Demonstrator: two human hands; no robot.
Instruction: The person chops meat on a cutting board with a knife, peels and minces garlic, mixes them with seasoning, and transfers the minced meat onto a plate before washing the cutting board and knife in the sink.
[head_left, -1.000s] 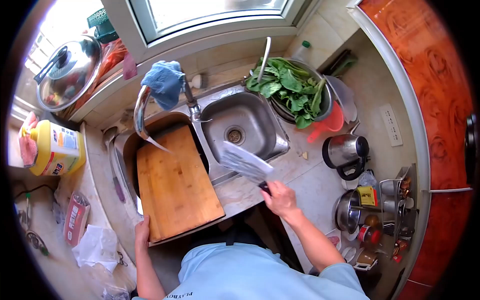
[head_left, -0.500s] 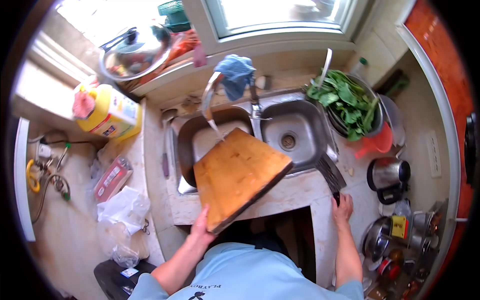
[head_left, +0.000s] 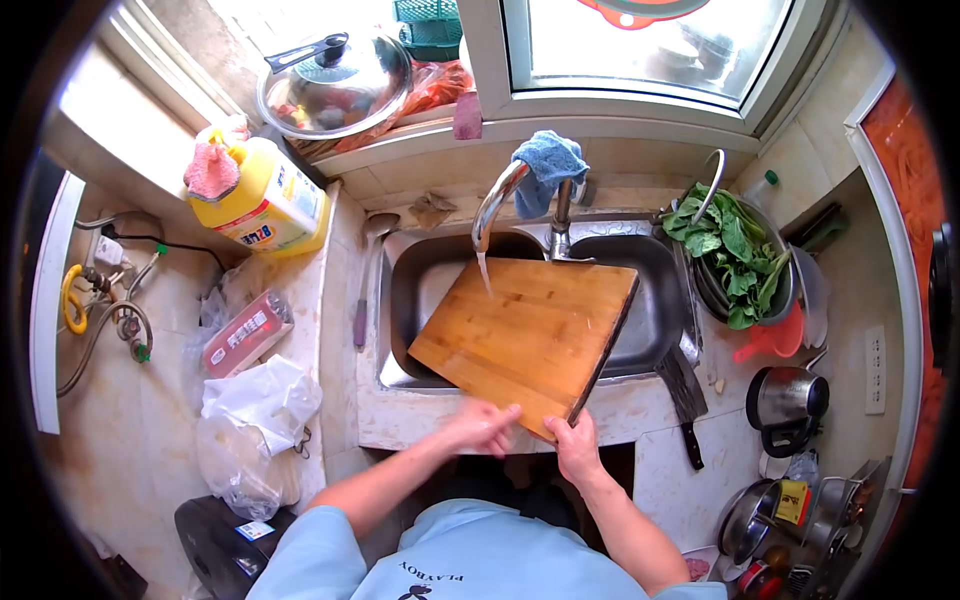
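Observation:
A wooden cutting board (head_left: 530, 330) lies tilted across the double sink, with water from the faucet (head_left: 492, 205) running onto its upper left part. My right hand (head_left: 577, 447) grips the board's near right corner, thumb on top. Just left of it, my left hand (head_left: 485, 427) is at the board's near edge, slightly blurred, its fingers loosely apart and not wrapped round the board. A cleaver (head_left: 682, 392) with a black handle rests on the counter at the right sink rim. The blue cloth (head_left: 548, 168) hangs over the faucet.
Right of the sink (head_left: 388, 372) stand a pot of leafy greens (head_left: 740, 260), a red plastic scoop (head_left: 778, 335) and an electric kettle (head_left: 790, 405). On the left are a yellow jug (head_left: 265, 205), a ladle (head_left: 368, 270) and plastic bags (head_left: 255, 430).
My right hand has let go of the cleaver, which now lies on the counter, and has taken the board's near corner. My left hand has moved right along the board, which now lies turned under the water.

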